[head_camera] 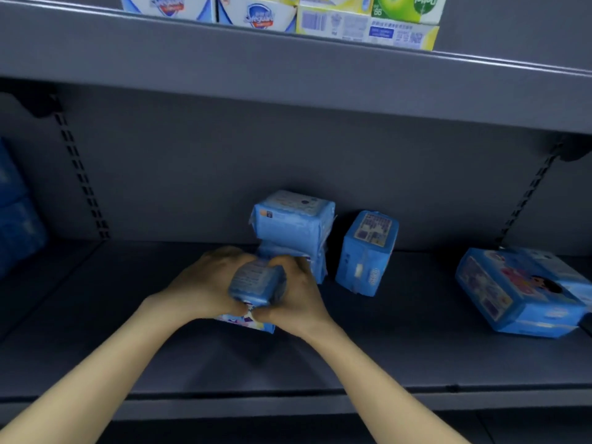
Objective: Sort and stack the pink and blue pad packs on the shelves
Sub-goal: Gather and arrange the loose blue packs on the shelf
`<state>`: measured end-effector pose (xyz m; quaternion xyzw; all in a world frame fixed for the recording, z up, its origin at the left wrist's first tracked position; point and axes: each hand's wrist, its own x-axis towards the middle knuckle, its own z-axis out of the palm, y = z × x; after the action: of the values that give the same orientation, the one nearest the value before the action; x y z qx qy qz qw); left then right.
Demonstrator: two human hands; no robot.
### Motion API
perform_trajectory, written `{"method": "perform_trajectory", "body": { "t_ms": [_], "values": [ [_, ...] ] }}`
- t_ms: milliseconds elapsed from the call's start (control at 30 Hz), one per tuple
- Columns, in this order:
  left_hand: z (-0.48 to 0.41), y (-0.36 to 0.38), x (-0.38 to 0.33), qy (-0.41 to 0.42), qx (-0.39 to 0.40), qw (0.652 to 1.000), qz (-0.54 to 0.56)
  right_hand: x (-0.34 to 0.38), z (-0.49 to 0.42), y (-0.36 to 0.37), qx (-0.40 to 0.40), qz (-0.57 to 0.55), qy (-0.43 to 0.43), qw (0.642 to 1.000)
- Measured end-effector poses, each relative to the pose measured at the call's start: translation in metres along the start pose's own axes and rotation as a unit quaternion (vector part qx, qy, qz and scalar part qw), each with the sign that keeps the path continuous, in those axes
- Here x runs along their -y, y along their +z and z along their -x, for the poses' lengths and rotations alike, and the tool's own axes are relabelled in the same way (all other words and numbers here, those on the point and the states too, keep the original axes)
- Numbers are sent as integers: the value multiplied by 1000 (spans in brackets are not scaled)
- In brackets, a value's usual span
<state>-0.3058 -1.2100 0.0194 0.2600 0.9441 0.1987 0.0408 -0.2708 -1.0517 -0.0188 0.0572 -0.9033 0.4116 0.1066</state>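
Both my hands clasp one blue pad pack (256, 285) above the middle of the grey shelf (416, 354). My left hand (208, 283) grips its left side and my right hand (298, 293) grips its right side, thumbs meeting at the front. Just behind it stands a stack of two blue packs (293, 225). Another blue pack (366, 251) stands upright to the right of that stack. A larger blue pack (519, 290) lies tilted at the far right. No pink pack is in view.
Dark blue packages (16, 206) sit at the shelf's far left. The upper shelf (288, 68) overhangs, carrying soap boxes (282, 14). Slotted uprights (80, 174) run down the back panel at left and right.
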Motion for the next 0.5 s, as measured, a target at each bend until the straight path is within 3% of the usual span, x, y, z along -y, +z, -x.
{"method": "perform_trajectory", "body": {
  "t_ms": [267,367,500],
  "values": [
    [5,-7,37,-118,-84,987,-72,22,-24,58,-97,-32,36,994],
    [3,-8,41,-160,-113,979,-53,24,-32,70,-147,-34,54,987],
    [-11,-4,49,-129,-117,985,-12,23,-38,78,-209,-26,71,975]
  ]
}}
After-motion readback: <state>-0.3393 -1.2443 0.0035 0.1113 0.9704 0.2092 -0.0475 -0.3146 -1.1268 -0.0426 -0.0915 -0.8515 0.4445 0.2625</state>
